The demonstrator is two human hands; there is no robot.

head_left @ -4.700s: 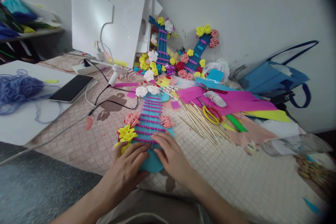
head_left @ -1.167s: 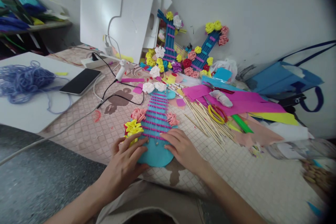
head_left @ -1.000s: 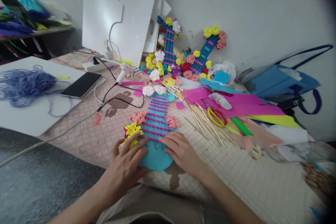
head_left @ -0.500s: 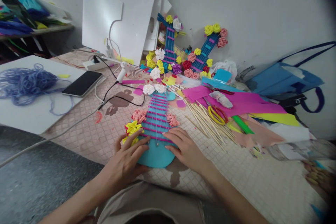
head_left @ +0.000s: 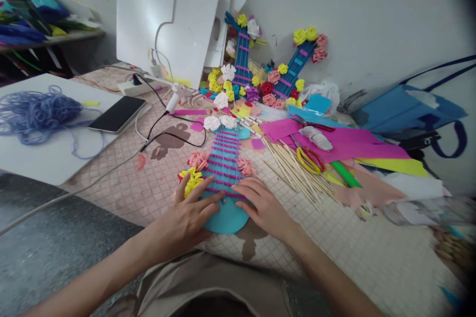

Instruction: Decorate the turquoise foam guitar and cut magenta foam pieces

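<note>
In front of me lies a flat blue guitar-shaped craft [head_left: 226, 218] with purple cross strips and thin lengthwise strings. My left hand [head_left: 191, 215] rests on its lower left with fingers spread, the fingertips on the lowest strips. My right hand [head_left: 266, 208] touches the right edge, its fingers stretched toward the lowest purple strip. Beside my left fingers is a yellow paper flower [head_left: 191, 182], with a pink flower [head_left: 198, 160] above it. Another pink flower [head_left: 245, 166] is on the right side, and white flowers [head_left: 212, 123] sit at the top end.
Wooden sticks [head_left: 297, 171], yellow-handled scissors [head_left: 311, 161] and magenta sheets [head_left: 353, 143] lie to the right. Two flowered craft guitars [head_left: 295, 69] lean at the back. A glue gun [head_left: 174, 99], phone [head_left: 118, 115] and blue yarn [head_left: 40, 114] are to the left.
My left hand has slid slightly right over the craft, and its fingers have spread wider. My right hand stays at the right edge with little change. The view has shifted slightly.
</note>
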